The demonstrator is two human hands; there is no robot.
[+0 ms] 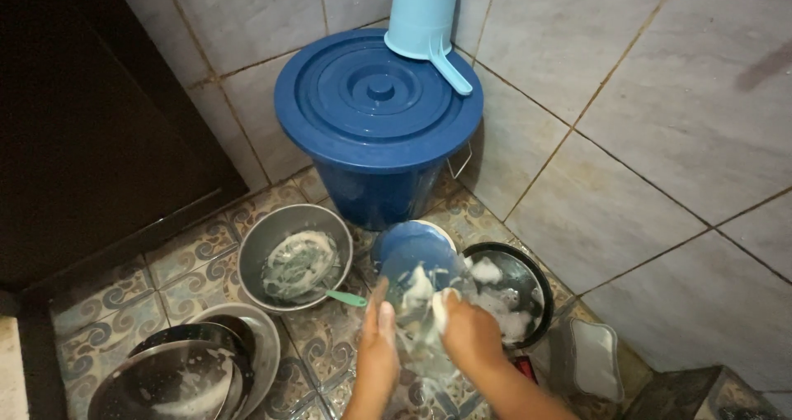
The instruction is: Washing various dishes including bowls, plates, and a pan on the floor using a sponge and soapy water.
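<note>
My left hand [378, 337] grips one soapy clear container [421, 304]; my right hand [466, 329] scrubs it, clamped on a sponge [443, 303]. Around the one blue bucket [378, 131]: one pale dipper [422, 20] on top, one metal bowl [295, 257] just left below.

There is a single view, from a camera worn on the person's head. It looks steeply down and forward into a tiled corner, where the floor [206, 259] meets the wall [660, 98]. It sits close: both forearms enter from the bottom edge, and the bucket [378, 131] in the corner fills the upper middle. A dark door [82, 123] closes the left side.
</note>
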